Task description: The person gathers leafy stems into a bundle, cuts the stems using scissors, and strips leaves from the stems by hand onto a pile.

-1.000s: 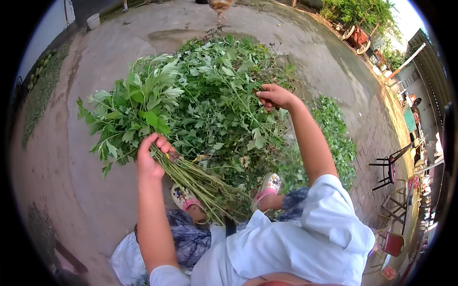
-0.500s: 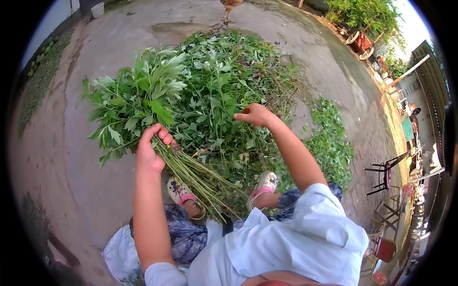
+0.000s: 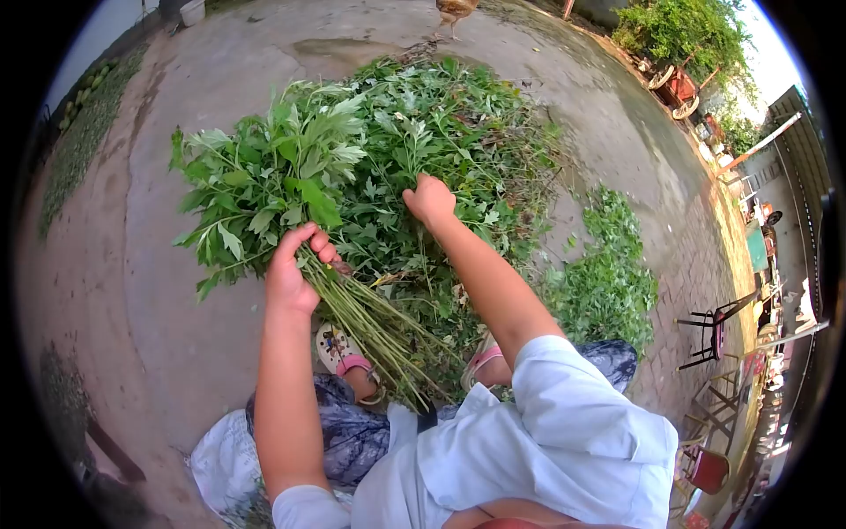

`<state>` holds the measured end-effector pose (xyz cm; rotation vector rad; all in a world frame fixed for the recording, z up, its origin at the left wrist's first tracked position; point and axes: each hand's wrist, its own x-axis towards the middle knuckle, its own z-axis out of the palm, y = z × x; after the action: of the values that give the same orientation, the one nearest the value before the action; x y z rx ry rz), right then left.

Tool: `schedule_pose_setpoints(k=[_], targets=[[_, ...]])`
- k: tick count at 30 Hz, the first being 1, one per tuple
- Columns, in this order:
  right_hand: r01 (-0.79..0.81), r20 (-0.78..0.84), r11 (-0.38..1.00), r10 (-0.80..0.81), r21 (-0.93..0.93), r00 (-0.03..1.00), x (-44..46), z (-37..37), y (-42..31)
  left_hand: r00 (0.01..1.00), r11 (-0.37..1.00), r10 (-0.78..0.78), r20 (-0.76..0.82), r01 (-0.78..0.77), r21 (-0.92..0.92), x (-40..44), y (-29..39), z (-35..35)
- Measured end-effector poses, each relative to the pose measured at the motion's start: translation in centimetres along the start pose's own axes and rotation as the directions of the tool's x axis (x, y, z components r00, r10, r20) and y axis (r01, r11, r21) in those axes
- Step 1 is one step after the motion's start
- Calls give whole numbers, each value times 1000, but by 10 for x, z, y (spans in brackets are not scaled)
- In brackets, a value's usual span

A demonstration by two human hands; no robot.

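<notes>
Leafy bundle and heap on concrete, seen from the head. The left hand (image 3: 295, 269), its fingers wrapped around the stems, grips the leafy bundle (image 3: 269, 172), leaves pointing up and away, stem ends slanting toward the lap between the shoes. The right hand (image 3: 430, 201) is at the heap of cut greenery (image 3: 476, 167), close to the right of the bundle, its fingers curled. A broad stretch of concrete (image 3: 189, 344) runs left of the bundle; more extends beyond the heap's far edge, where a bird (image 3: 456, 9) stands. A narrow strip of concrete separates the heap from a smaller green patch (image 3: 608, 273) at right. The near edge of the heap is bounded by the left shoe (image 3: 332, 350) and the right shoe (image 3: 474, 372).

The right fingertips are hidden behind the hand; whether they grip a stem cannot be told. The bundle's leaves overlap the heap, blurring their common boundary. The right forearm covers part of the right shoe. The bird is cut off by the upper edge. Objects along the far-right wall are too small to distinguish.
</notes>
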<state>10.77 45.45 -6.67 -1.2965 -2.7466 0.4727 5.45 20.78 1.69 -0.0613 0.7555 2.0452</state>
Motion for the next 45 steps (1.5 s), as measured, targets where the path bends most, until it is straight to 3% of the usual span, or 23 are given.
schedule_pose_setpoints(k=[2, 3, 4, 5, 11, 13, 15, 16, 17, 19, 21, 23, 25, 27, 31, 33, 35, 37, 39, 41, 45], targets=[[52, -26, 953, -46, 300, 999, 4, -17, 9, 1000, 1000, 2, 5, -2, -12, -1, 2, -4], [229, -37, 819, -247, 526, 968, 14, -18, 24, 1000, 1000, 8, -3, -8, -17, -1, 3, -6], [17, 160, 615, -232, 788, 959, 0, -48, 24, 1000, 1000, 12, -10, -12, -23, -2, 4, -6], [-240, 341, 342, -276, 909, 899, -17, -82, 19, 1000, 1000, 10, -5, -10, -28, -2, 3, -7], [-335, 352, 128, -515, 933, 782, -34, -131, 39, 1000, 998, -6, 0, 6, 70, -3, 0, -4], [-366, 372, 122, -535, 922, 759, -48, -140, 28, 998, 996, -36, 44, 33, 80, -5, -2, 0], [-277, 378, 258, -645, 926, 664, -61, -142, 16, 994, 993, -72, 80, 64, 97, -9, -4, 6], [-207, 406, 373, -604, 904, 686, -72, -144, 4, 992, 996, -35, 119, 25, 85, -11, -6, 12], [27, 380, 534, -635, 845, 673, -82, -149, -6, 987, 997, 0, 158, -12, 73, -13, -7, 15], [258, 409, 669, -666, 697, 624, -100, -151, -25, 978, 990, -51, 204, 22, 141, -8, -9, 1], [697, 231, 586, -808, 413, 542, -108, -128, -37, 901, 988, 61, 429, -115, 103, -13, -11, 11], [759, 51, 581, -803, 293, 594, -125, -106, -47, 870, 975, 74, 488, -166, 148, -18, -13, 14], [688, -37, 718, -688, 107, 725, -150, -104, -59, 828, 972, 96, 553, -197, 127, -24, -18, 17], [754, -102, 645, -765, -127, 636, -155, -94, -59, 867, 973, 60, 495, -161, 165, -20, -23, 7], [790, -206, 574, -818, -218, 537, -147, -72, -43, 940, 976, 97, 327, -154, 153, -26, -36, 4], [831, -173, 447, -894, -330, 413, -134, -69, -23, 958, 989, 75, 277, -107, 103, -28, -38, -1], [758, -294, 485, -873, -437, 388, -111, -67, 10, 965, 986, 107, 240, -134, 97, -32, -36, -2], [813, -300, 403, -907, -420, 295, -96, -72, 46, 974, 996, 62, 218, -75, 52, -32, -31, -7], [812, -244, 400, -915, -425, 323, -92, -84, 63, 978, 999, 39, 205, -44, 23, -33, -31, -7], [802, -172, 460, -887, -380, 428, -91, -92, 85, 985, 992, -16, 173, -6, 130, -34, -41, 2], [808, -119, 434, -898, -398, 424, -91, -105, 110, 981, 978, -88, 171, 52, 204, -35, -54, 15]])
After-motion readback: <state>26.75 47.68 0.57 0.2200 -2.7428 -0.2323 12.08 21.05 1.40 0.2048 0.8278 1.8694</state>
